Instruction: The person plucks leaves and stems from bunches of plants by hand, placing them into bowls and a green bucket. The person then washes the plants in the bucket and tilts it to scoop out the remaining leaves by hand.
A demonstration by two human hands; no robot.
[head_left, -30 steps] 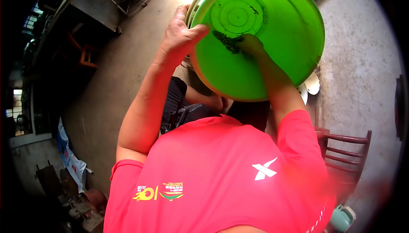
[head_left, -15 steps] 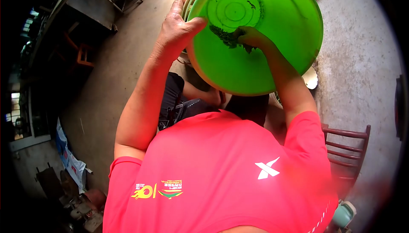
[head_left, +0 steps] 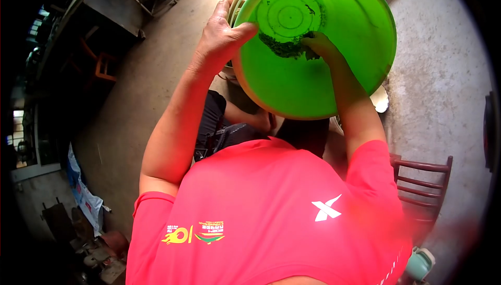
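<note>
A large green tub point(head_left: 355, 76) is tilted so that its inside faces me. My left hand point(head_left: 223, 34) grips the tub's left rim, thumb over the edge and fingers outside. Inside the tub, my right hand point(head_left: 319, 45) is closed round some dark leafy bits near the round base. More dark leafy material point(head_left: 279, 46) lies in a curved heap just left of that hand, along the lower edge of the base. Small dark specks cling to the base.
A wooden chair point(head_left: 424, 191) stands at the right by the grey wall. A white dish point(head_left: 380, 99) shows beyond my right forearm. At the left are a dark cabinet point(head_left: 112, 6), a small orange stool point(head_left: 104, 69) and a blue-white bag point(head_left: 86, 196) on the floor.
My right hand has moved right and slightly up from the heap with leafy bits in its fingers. The heap lies more spread along the base. My left hand keeps its hold.
</note>
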